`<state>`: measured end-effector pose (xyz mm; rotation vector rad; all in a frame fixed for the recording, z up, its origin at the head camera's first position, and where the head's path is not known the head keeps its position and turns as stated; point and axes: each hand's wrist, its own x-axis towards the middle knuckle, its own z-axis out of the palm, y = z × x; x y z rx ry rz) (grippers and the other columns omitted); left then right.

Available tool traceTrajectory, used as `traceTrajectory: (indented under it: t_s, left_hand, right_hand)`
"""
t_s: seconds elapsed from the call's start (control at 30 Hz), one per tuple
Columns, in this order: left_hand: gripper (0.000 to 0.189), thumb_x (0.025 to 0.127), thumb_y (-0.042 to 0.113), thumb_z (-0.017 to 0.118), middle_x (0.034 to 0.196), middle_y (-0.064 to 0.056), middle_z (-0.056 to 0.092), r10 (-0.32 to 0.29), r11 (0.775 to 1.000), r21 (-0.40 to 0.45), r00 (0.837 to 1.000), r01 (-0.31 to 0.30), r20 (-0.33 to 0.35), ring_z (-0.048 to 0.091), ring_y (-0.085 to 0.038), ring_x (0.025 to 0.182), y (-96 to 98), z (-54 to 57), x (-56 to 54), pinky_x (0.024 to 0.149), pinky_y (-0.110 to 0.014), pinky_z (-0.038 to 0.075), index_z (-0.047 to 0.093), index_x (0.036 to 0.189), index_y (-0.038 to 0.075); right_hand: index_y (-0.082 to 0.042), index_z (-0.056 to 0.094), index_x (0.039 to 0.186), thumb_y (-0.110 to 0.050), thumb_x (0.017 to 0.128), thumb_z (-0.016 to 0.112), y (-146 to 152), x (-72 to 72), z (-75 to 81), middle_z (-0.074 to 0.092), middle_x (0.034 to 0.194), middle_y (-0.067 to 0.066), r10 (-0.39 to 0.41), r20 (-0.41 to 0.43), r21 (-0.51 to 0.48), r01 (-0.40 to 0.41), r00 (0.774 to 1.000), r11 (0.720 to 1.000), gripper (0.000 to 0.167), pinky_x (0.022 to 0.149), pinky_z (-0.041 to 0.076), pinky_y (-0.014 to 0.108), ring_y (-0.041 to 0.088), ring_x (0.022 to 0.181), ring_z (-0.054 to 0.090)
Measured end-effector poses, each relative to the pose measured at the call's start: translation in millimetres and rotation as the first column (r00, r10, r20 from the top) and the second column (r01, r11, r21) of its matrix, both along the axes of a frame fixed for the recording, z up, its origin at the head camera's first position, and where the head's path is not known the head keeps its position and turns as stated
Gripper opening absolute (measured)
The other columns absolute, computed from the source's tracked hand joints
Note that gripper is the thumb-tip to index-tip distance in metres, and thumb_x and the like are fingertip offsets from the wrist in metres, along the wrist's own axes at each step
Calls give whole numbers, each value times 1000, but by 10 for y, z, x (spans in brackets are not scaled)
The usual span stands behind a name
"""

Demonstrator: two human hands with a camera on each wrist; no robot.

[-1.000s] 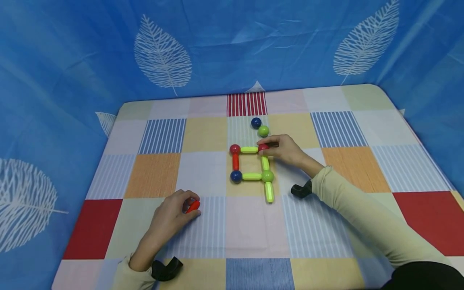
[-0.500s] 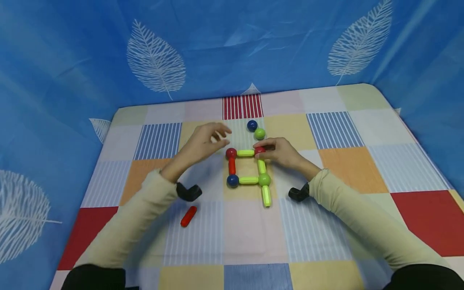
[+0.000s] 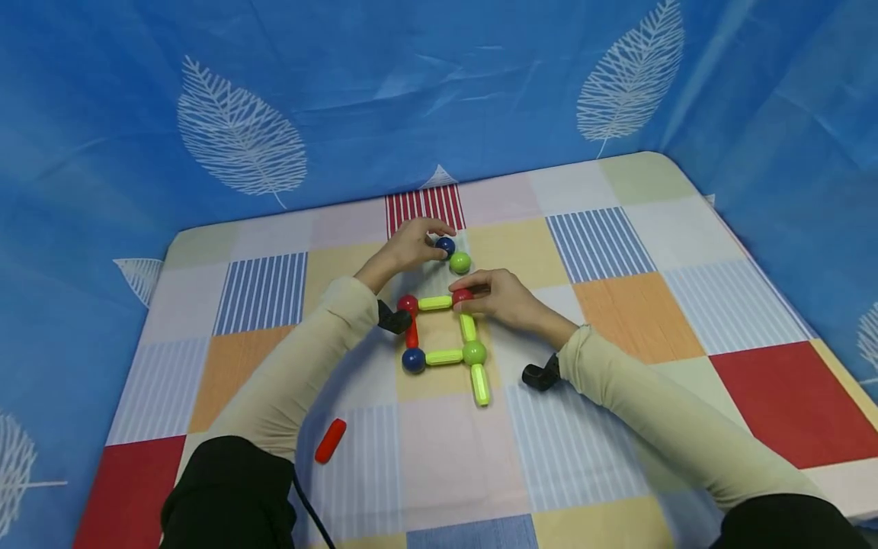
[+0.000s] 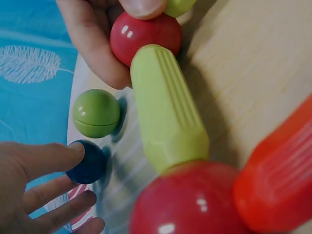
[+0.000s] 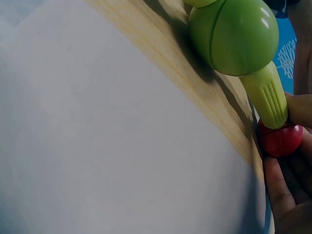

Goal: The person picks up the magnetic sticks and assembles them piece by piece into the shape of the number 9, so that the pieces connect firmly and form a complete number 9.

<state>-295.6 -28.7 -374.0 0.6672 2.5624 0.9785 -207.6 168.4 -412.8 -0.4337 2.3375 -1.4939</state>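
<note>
My right hand (image 3: 504, 299) pinches the red ball (image 3: 463, 297) at the far right corner of a square of magnetic balls and rods. My left hand (image 3: 413, 242) is at the blue ball (image 3: 446, 246) beyond it; in the left wrist view the thumb overlaps this blue ball (image 4: 87, 163), and the other fingers are spread rather straight. Firm contact cannot be told. Touching or nearly touching it is a loose green ball (image 3: 460, 263). The square has another red ball (image 3: 408, 304), a blue ball (image 3: 414, 360) and a green ball (image 3: 474, 352) as corners.
A loose red rod (image 3: 331, 441) lies to the left front, beside the left forearm. From the square's green corner a yellow-green rod (image 3: 480, 385) juts toward me. The patchwork cloth (image 3: 466, 442) covers the table; a blue curtain (image 3: 411, 91) surrounds its back and sides.
The left hand let go of the red rod and moved away from me, over to the loose blue ball. My right hand keeps its pinch on the red corner ball. The head view shifted.
</note>
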Motion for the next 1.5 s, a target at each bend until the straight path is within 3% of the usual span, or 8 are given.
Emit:
traceTrajectory:
  t_s: [0.33,0.57,0.7,0.87,1.0,1.1,1.3,1.5]
  left_hand:
    - [33,91,1,67,125,-16,63,47,998,46,998,-46,-30,62,-31,103,-182,87,58,88,-40,50,66,124,2]
    - [33,92,2,65,124,-16,64,140,985,105,988,-133,-58,62,-32,104,-617,250,305,89,-42,49,64,125,0]
    - [33,92,2,66,124,-18,63,197,968,170,978,-184,-63,63,-35,103,-939,283,618,89,-46,50,63,124,-1]
    - [34,91,2,67,123,-19,61,289,938,217,955,-269,-64,63,-35,103,-1236,215,1127,87,-48,51,62,125,-1]
    - [35,89,2,69,120,-18,62,355,910,255,931,-326,-78,63,-33,102,-1255,115,1534,85,-47,51,63,123,1]
    - [35,87,1,73,116,-16,64,369,896,300,925,-327,-94,64,-31,98,-1116,55,1806,84,-46,52,64,120,1]
    - [35,80,1,79,107,-9,65,273,920,323,954,-222,-122,66,-21,89,-711,-44,2242,77,-40,55,66,112,4]
    - [30,82,4,79,101,-1,63,153,947,294,987,-130,-57,63,-16,84,-460,-136,2512,74,-34,52,67,109,9]
  right_hand:
    - [-7,72,116,-13,85,78,-58,-12,99,71,112,5,-2,10,11,2,1000,1000,33,93,50,35,18,105,66]
    - [-8,71,118,-14,85,78,8,-20,65,70,114,6,-21,21,17,21,1000,1000,34,93,49,36,20,105,65]
    - [-9,71,118,-16,85,78,29,-19,54,69,116,6,-20,18,23,20,1000,1000,35,93,49,37,20,106,64]
    - [-8,71,118,-18,85,79,41,-4,48,69,116,7,-19,18,31,18,1000,999,36,93,48,37,21,107,63]
    - [-8,70,119,-20,85,79,61,10,38,69,117,7,-22,29,33,21,999,999,38,94,48,37,21,107,63]
    - [-8,70,120,-21,85,79,65,4,26,69,117,8,-24,30,25,23,999,999,38,94,48,38,22,108,63]
    - [-9,71,119,-21,84,79,23,-8,27,70,116,8,-19,19,13,19,1000,1000,38,93,48,37,22,107,63]
    - [-8,70,120,-19,85,78,-49,16,42,69,117,8,-5,18,20,5,1000,1000,38,92,49,36,22,107,63]
